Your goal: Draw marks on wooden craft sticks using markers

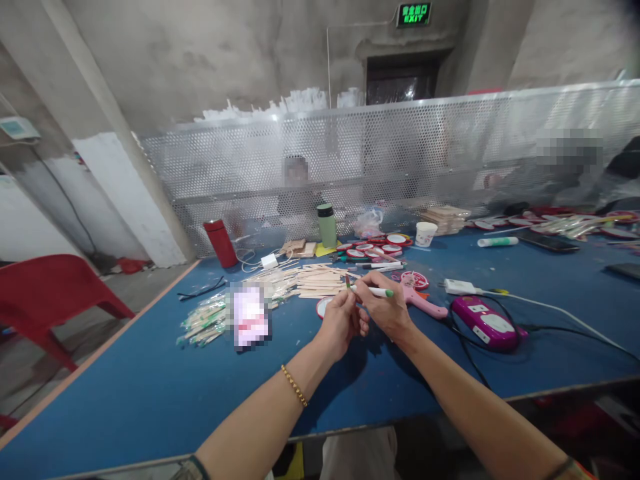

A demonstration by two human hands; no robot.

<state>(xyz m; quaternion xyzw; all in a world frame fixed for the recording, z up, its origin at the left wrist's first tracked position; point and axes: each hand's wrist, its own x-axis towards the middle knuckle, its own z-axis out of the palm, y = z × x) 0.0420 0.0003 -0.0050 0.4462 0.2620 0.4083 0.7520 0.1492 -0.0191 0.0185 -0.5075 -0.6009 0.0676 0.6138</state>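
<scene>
My right hand [387, 308] is closed around a slim white pen [375, 291] with a green end, which points left toward my other hand. Between the fingertips of my left hand [341, 323] stands a small thin stick [348, 283] with a dark reddish upper part; its lower part is hidden by the fingers. The pen's tip is close to this stick, but I cannot tell whether they touch. Just beyond my hands lies a pile of flat wooden sticks [317, 280]. A round white piece with a red rim [323, 307] shows partly behind my left hand.
Left are bundled sticks in plastic [205, 323], a phone with a lit screen [251, 319] and a red bottle [220, 244]. A green bottle [327, 228], round pieces [367, 250] and a paper cup [426, 234] stand behind. Right lie a pink tool [425, 303], a purple device [485, 323] and cables.
</scene>
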